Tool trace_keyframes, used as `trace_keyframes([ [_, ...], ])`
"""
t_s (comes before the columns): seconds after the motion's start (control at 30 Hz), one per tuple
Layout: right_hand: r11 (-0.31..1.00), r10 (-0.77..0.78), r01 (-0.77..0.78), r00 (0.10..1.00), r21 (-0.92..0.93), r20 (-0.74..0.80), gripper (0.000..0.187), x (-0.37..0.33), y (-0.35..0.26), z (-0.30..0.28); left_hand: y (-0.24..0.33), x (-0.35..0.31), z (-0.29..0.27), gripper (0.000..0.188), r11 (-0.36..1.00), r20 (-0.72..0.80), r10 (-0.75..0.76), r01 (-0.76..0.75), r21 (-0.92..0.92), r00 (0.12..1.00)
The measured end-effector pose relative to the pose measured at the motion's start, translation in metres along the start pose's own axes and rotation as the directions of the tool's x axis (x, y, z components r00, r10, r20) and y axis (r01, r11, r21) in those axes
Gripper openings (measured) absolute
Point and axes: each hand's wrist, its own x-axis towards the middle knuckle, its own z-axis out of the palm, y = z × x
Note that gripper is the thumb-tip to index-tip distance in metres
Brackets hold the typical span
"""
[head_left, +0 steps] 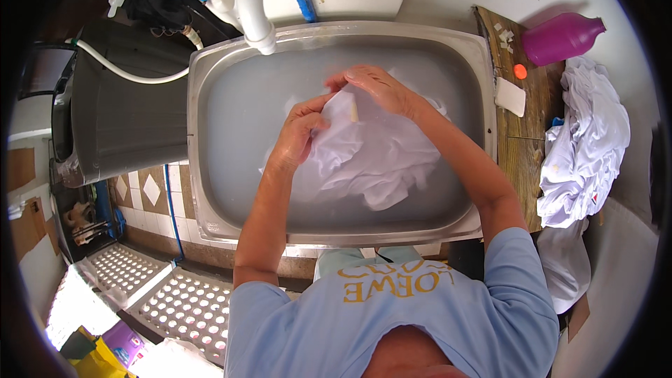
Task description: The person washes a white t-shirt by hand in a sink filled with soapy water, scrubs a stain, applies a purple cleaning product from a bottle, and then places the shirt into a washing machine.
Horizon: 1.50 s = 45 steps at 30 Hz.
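Observation:
A white wet cloth (385,161) lies partly under cloudy water in a steel sink (203,199), and one part of it is lifted above the surface. My left hand (297,129) is closed around the left side of the raised part. Curled at its upper edge, my right hand (378,89) pinches the cloth close to my left fingertips; motion slightly blurs its fingers. A small yellowish patch (354,113) shows on the raised cloth between my hands. The rest of the cloth spreads out below and to the right, its edges fading into the water.
A white tap pipe (257,28) overhangs the sink's far left rim. On the wooden ledge (521,161) at the right are a purple bottle (560,38), an orange cap (520,71), a white bar (510,96) and piled white clothes (584,140). A grey bin (129,105) stands left.

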Motion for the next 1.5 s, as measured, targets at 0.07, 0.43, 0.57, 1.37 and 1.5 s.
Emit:
trace_keyframes([
  [0.07, 0.993, 0.091, -0.077, 0.985, -0.094, 0.147, 0.034, 0.006, 0.007, -0.011, 0.003, 0.0, -0.004, 0.046, 1.0, -0.01, 0.004, -0.004, 0.01, 1.0],
  [0.43, 0.986, 0.006, 0.006, 0.998, 0.169, -0.069, 0.026, -0.01, -0.018, 0.019, 0.022, -0.012, 0.001, 0.03, 0.997, -0.03, 0.052, -0.05, 0.054, 0.998],
  [0.57, 0.998, 0.06, -0.063, 0.994, 0.019, 0.096, 0.019, -0.016, -0.024, -0.002, 0.022, -0.014, -0.002, 0.028, 0.998, 0.006, 0.053, -0.054, 0.037, 0.999],
  [1.37, 0.756, -0.632, -0.064, 0.191, -0.652, -0.751, 0.097, -0.127, -0.04, -0.301, -0.005, -0.015, 0.008, 0.028, 0.979, -0.124, -0.005, -0.021, -0.205, 0.992],
  [1.5, 0.801, -0.589, 0.063, 0.271, -0.596, -0.762, 0.074, -0.115, -0.052, -0.286, -0.006, -0.026, -0.004, 0.029, 0.978, -0.144, 0.022, -0.051, -0.202, 0.989],
])
